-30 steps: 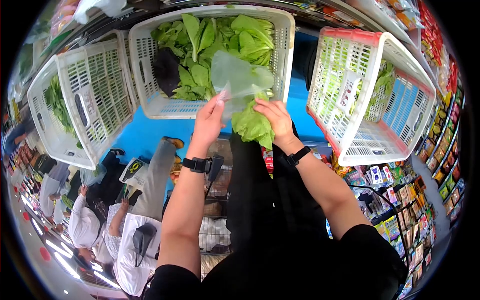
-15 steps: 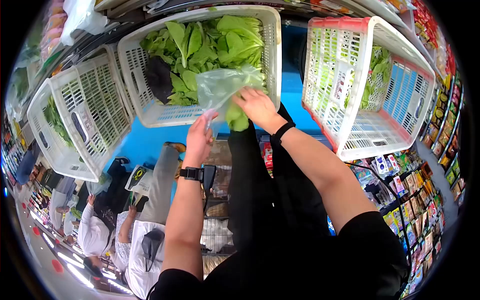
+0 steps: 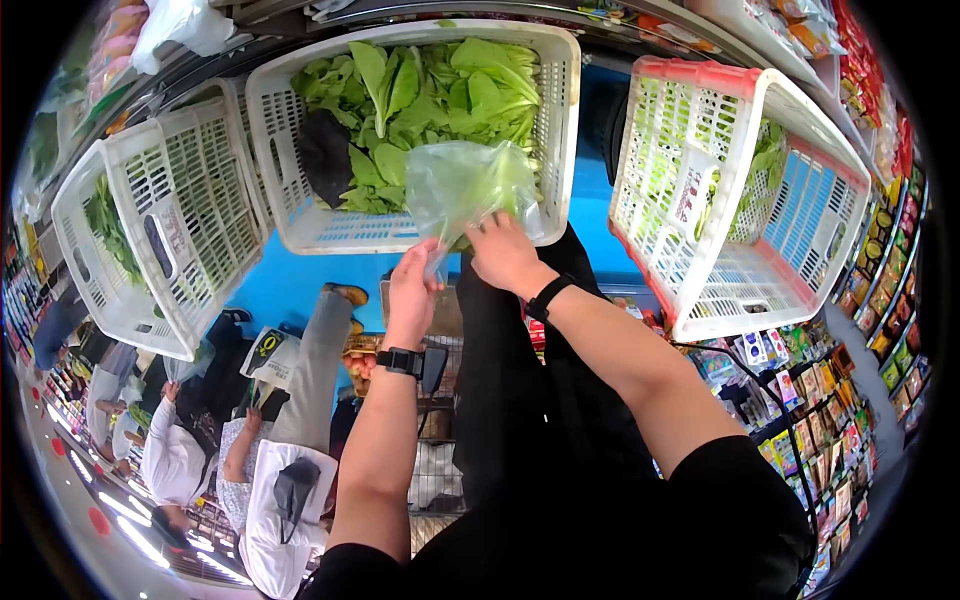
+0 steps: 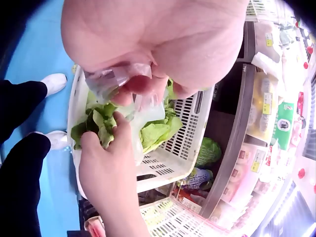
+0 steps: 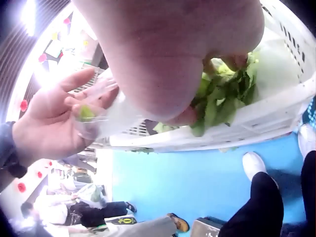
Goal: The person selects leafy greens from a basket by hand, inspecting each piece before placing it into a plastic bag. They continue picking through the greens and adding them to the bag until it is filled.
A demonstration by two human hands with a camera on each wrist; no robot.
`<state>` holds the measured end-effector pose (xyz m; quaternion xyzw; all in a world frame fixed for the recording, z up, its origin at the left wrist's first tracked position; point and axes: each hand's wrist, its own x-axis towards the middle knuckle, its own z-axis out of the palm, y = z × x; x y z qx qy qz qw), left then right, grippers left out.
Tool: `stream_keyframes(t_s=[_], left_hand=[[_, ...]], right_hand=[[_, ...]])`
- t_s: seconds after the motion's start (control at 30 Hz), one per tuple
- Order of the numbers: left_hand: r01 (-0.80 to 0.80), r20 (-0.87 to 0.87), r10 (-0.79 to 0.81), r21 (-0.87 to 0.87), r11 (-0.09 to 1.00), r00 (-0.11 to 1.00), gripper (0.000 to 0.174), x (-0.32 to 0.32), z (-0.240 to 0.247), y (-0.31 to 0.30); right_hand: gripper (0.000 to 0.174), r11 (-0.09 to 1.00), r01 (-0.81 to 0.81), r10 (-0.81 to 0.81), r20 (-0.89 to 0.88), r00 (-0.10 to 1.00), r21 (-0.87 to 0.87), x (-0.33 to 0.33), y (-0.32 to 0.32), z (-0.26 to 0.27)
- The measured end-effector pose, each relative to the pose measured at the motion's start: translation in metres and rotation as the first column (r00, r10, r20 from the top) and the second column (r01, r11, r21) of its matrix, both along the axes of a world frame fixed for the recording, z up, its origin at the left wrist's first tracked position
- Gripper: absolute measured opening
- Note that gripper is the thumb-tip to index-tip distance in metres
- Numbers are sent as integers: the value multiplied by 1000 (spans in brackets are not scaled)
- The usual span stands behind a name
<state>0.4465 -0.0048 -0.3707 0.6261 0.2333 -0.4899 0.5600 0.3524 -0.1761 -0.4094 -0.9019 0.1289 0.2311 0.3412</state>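
A clear plastic bag (image 3: 440, 190) lies over the near part of the middle crate of leafy greens (image 3: 420, 100), with pale green leaves showing through it. The left hand (image 3: 411, 295) pinches the bag's near left edge. At the bag's mouth the right hand (image 3: 503, 255) grips a bunch of greens, most of it inside the bag. In the left wrist view the right hand (image 4: 106, 168) has its thumb and fingers round the leafy bunch (image 4: 101, 123). From the right wrist view, the left hand (image 5: 59, 113) holds the bag's film (image 5: 106, 121) between thumb and fingers.
White crates stand on both sides, the right one (image 3: 690, 180) red-edged and tilted, the left one (image 3: 170, 220) also holding greens. Packaged goods (image 3: 800, 400) line shelves at the right. Other people (image 3: 180, 450) stand at the lower left, one holding a bag.
The right hand has moved left and towards the bag's mouth, and the bunch, earlier hanging outside below the bag, is now mostly within it. The left hand keeps hold of the bag, slightly lower.
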Motion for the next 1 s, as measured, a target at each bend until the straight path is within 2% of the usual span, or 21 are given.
stream_keyframes(t_s=[0.07,0.2,0.23,0.3,0.37,0.4,0.43,0.47,0.5,0.53,0.6,0.63,0.67,0.73,0.77,0.8,0.83,0.87,0.9,0.93,1.0], left_hand=[[-68,-2,68,19,998,998,38,-1,-1,4],[-55,-10,55,20,998,998,34,-2,-7,10],[-50,-10,50,33,998,999,32,-2,-8,10],[-53,-2,53,50,997,999,30,-3,-14,14],[52,67,-62,138,989,996,29,-3,-22,18],[43,73,-54,143,989,996,29,-3,-21,19],[249,214,-306,255,934,928,29,-4,-19,21],[413,312,-541,392,822,781,30,-4,-17,22],[475,279,-621,444,760,732,35,-2,-16,24],[467,278,-617,452,760,736,35,-2,-15,25],[599,214,-772,520,608,598,39,11,-2,14],[608,225,-812,564,559,538,41,21,8,8],[603,222,-809,567,561,544,41,34,18,0],[574,210,-829,633,519,518,39,62,19,-11],[504,332,-802,642,578,496,35,73,8,-12],[479,341,-787,647,593,514,35,88,-3,-15],[455,355,-771,649,610,529,35,106,-16,-22],[363,495,-746,661,656,446,36,121,-41,-23],[276,614,-709,656,703,346,36,132,-68,-26],[232,624,-700,666,709,349,38,147,-84,-36],[183,636,-686,672,718,354,39,172,-117,-56]], right_hand=[[60,987,-21,10,-72,997,-157,-3,-3,-6],[66,991,118,-130,-247,960,-62,4,-15,-22],[55,988,139,-149,-216,965,-61,5,-15,-20],[47,994,101,-106,-232,967,-34,8,-17,-29],[40,998,59,-58,-243,968,-3,9,-19,-31],[35,994,114,-112,-187,976,-5,7,-21,-26],[30,986,168,-167,-131,977,-3,6,-23,-22],[30,987,160,-158,-125,979,3,6,-25,-20],[33,993,119,-119,-157,980,-14,5,-26,-19],[35,997,77,-81,-191,978,-29,3,-26,-16],[41,995,79,-86,-158,984,-53,-1,-21,-8],[44,997,74,-76,-195,978,-16,1,-23,-1],[47,997,68,-61,-234,970,22,5,-25,9],[41,997,70,-66,-165,984,20,11,-34,21],[36,984,165,-157,-118,981,62,18,-39,29],[32,960,258,-251,-74,965,106,22,-43,31],[27,939,322,-331,60,942,124,23,-46,27],[27,941,318,-326,63,943,121,25,-49,24],[27,909,388,-396,23,918,150,28,-53,23],[27,872,457,-461,-20,887,176,30,-57,23],[26,868,460,-464,-20,885,188,35,-60,20]])
